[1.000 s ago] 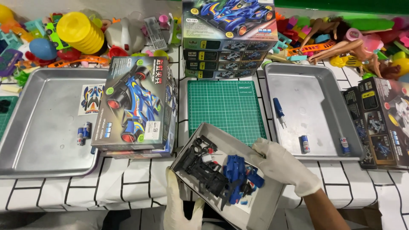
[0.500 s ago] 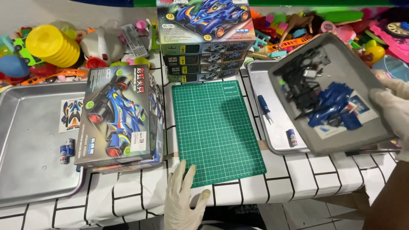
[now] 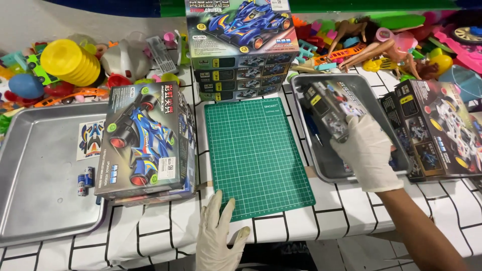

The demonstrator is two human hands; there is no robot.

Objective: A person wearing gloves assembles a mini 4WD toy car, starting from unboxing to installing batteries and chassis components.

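Note:
My right hand [image 3: 367,150], in a white glove, grips a dark toy-car box tray [image 3: 329,108] turned upside down over the right metal tray [image 3: 301,85]. My left hand [image 3: 217,236], also gloved, lies flat with fingers spread on the near edge of the green cutting mat [image 3: 256,150], holding nothing. A toy-car box with a blue car picture [image 3: 145,143] lies left of the mat.
A left metal tray [image 3: 40,200] holds a sticker sheet [image 3: 91,138] and small batteries [image 3: 84,180]. A stack of toy-car boxes [image 3: 241,45] stands behind the mat. More boxes [image 3: 437,128] lie at the right. Loose plastic toys [image 3: 70,62] crowd the back.
My right hand carried the box tray from in front of me up to the right and flipped it over the right metal tray. My left hand let go and settled at the mat's edge.

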